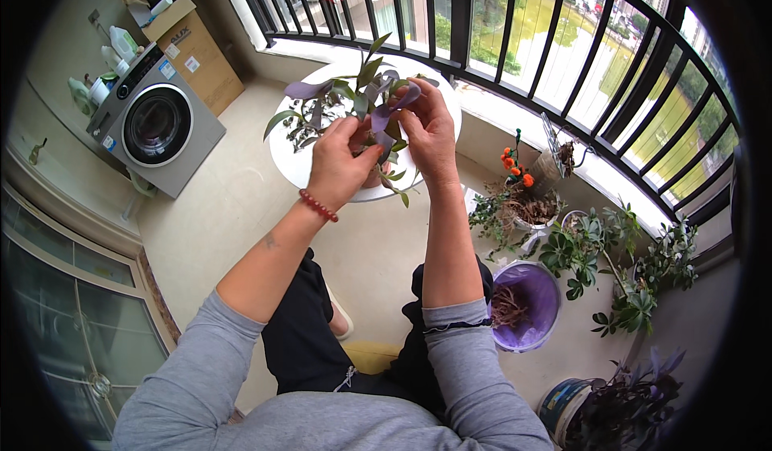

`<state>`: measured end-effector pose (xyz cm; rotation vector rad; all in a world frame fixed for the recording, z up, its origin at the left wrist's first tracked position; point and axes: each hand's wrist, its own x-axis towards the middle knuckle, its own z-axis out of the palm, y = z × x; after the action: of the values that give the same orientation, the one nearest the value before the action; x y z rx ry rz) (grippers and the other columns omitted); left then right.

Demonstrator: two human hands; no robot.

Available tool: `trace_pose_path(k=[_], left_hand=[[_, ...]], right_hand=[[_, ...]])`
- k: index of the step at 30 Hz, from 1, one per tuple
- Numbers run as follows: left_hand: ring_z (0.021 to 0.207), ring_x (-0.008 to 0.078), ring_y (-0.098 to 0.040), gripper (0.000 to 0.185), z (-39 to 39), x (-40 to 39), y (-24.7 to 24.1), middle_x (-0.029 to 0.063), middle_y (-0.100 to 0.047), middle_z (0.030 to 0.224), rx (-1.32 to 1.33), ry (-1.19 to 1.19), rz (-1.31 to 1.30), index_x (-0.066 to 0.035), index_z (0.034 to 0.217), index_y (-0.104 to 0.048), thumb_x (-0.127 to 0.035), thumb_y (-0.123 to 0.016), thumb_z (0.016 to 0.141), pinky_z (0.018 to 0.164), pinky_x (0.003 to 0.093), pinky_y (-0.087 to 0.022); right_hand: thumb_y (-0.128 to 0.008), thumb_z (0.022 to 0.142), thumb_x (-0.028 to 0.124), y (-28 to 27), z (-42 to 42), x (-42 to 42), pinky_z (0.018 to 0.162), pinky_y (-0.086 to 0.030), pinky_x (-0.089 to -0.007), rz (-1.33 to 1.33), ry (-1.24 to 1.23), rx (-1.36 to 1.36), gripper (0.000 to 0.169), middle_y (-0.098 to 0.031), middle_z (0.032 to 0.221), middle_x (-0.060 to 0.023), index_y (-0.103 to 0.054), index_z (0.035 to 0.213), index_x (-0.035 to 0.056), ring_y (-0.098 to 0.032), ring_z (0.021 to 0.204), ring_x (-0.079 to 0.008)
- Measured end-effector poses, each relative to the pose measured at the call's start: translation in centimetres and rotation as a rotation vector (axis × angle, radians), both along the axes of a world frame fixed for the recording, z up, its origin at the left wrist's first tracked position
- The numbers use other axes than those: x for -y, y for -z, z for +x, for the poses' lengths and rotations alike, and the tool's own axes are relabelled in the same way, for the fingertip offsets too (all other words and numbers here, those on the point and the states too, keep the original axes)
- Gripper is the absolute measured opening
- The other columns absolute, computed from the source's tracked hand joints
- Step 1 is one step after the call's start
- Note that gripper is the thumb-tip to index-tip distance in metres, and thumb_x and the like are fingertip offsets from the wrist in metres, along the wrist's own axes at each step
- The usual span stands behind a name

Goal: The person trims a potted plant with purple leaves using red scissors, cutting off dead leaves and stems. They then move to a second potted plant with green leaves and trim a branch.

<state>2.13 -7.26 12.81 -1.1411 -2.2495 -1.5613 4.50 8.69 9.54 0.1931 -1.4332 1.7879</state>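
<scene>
A leafy plant with purple and green leaves (pixel 369 71) stands at the round white table (pixel 289 164), between my hands. My left hand (pixel 345 152), with a red bead bracelet at the wrist, has its fingers bent among the lower leaves and stems; what its fingertips touch is partly hidden. My right hand (pixel 429 128) is at the plant's right side, its thumb and fingers closed on a purple leaf (pixel 395 106). Part of a reddish pot shows below the leaves. Small dark and silvery scraps (pixel 301 131) lie on the table, left of the plant.
A purple-lined bucket (pixel 540 312) with dry reddish stems stands right of my legs. Potted plants (pixel 534 209) line the right wall, and a dark-leaved one (pixel 564 412) sits lower right. A black railing (pixel 461 16) runs behind the table. A washing machine (pixel 175 149) and cardboard box (pixel 208 59) stand left.
</scene>
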Motion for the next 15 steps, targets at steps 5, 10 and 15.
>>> trace_pose_path(k=[5, 10, 15], left_hand=[[0.083, 0.0174, -0.068, 0.031, -2.1, -3.6, 0.0, 0.0082, -0.068, 0.094, 0.224, -0.103, 0.095, 0.000, 0.104, -0.063, -0.010, -0.077, 0.079, 0.074, 0.0297, -0.055], [0.076, 0.0131, -0.065, 0.027, -2.8, -4.8, 0.6, 0.0049, -0.069, 0.087, -0.035, -0.191, 0.025, -0.001, 0.104, -0.064, -0.008, -0.076, 0.081, 0.071, 0.0267, -0.053], [0.078, 0.0113, -0.065, 0.018, -2.5, -5.4, 0.7, 0.0044, -0.071, 0.088, 0.065, -0.159, 0.179, -0.003, 0.102, -0.066, -0.005, -0.071, 0.085, 0.072, 0.0262, -0.052]], right_hand=[[-0.054, 0.088, -0.007, -0.2, 0.1, -0.2, 0.075, -0.055, -0.0281, 0.017, 0.063, 0.038, 0.033, -0.070, 0.096, -0.0088, -0.057, 0.121, 0.0013, -0.068, 0.085, -0.0139], [-0.055, 0.087, -0.007, -0.4, 0.1, -0.1, 0.071, -0.053, -0.0270, 0.099, 0.194, 0.061, 0.031, -0.071, 0.088, -0.0077, -0.061, 0.115, 0.0017, -0.067, 0.080, -0.0119], [-0.054, 0.090, -0.008, -0.2, 0.2, -0.7, 0.077, -0.055, -0.0254, 0.206, 0.300, 0.098, 0.032, -0.069, 0.095, -0.0067, -0.060, 0.119, 0.0014, -0.066, 0.086, -0.0113]])
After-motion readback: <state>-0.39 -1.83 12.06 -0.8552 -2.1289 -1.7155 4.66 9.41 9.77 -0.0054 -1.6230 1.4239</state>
